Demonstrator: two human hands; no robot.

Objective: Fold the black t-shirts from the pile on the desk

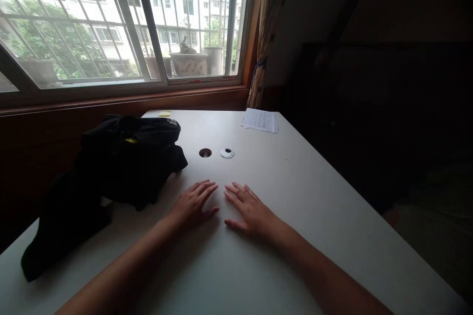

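Both hands are on or just over the white table [325, 206], palms down, a small gap between their fingertips. My left hand [194, 202] is open and holds nothing, its thumb apart from the fingers. Fingers spread, my right hand [248, 209] is open too, with nothing in it. Beyond them the tabletop has a round hole [205, 153], and a white round cap [226, 153] with a dark opening lies to its right. A black garment or bag [125, 167] is heaped left of my left hand.
Printed papers [259, 120] lie at the table's far right corner. A yellow slip [164, 113] is at the far left edge. Behind the table are a barred window [185, 19] and a curtain [263, 39].
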